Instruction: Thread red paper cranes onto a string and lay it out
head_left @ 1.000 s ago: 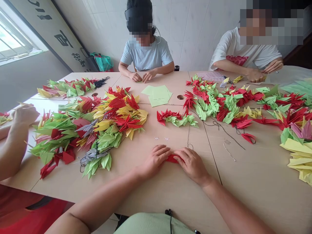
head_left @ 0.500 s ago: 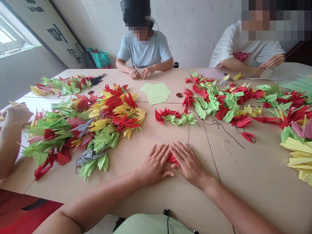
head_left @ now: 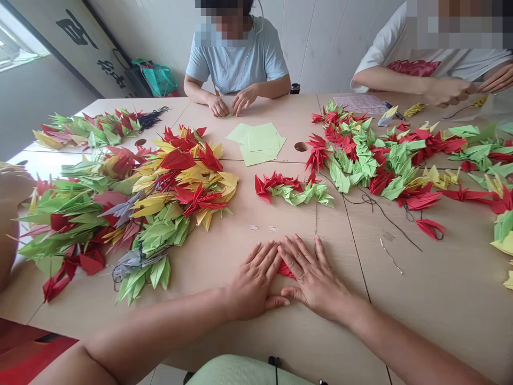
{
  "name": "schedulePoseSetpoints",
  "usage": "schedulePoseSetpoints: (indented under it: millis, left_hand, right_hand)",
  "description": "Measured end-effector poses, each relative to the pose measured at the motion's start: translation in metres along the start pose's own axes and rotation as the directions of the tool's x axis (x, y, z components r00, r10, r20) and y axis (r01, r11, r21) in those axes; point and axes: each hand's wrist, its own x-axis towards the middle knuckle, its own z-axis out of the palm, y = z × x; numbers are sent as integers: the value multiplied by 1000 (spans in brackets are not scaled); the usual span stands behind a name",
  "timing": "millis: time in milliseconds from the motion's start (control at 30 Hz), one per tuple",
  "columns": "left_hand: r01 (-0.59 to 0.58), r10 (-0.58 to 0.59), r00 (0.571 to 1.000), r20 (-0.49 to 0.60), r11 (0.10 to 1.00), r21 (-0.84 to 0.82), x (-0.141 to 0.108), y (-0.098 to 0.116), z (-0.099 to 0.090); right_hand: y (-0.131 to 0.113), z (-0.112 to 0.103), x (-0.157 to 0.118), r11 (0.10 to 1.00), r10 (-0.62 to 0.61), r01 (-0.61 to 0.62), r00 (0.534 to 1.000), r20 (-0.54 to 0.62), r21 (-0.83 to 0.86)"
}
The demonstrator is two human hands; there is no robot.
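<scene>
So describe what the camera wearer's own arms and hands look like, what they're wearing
Both forearms are bare as far as the frame shows, with no sleeves in view. The left hand and right hand wear no gloves, rings, watch or bracelets that can be seen. A light green garment shows at the bottom edge, with a thin black cable over it.

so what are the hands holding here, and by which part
Nothing is gripped. The left hand and right hand lie flat, pressing a red paper piece against the table; only a sliver shows between them.

My hands lay side by side on the near table [head_left: 248, 337], my left hand [head_left: 256, 280] and right hand [head_left: 315, 278] covering a folded paper [head_left: 285, 270]; crane heaps [head_left: 120, 203] lay far left, loose sheets [head_left: 258, 143] beyond.
</scene>
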Motion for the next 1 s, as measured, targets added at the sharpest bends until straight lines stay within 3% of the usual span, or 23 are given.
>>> schedulePoseSetpoints:
  millis: [233,467,1000]
  left_hand:
    - [2,-2,1000,-4,1000,-18,-1,-1,4]
    - [19,-17,999,36,999,-49,1,0,-2]
    - [28,-27,998,58,1000,-11,1,5,-21]
  right_hand:
    - [3,3,1,999,-1,0,1000,13,48]
    - [0,2,-4,999,36,-35,995,-97,8]
    - [-3,-27,-26,993,92,-104,979,-180,-60]
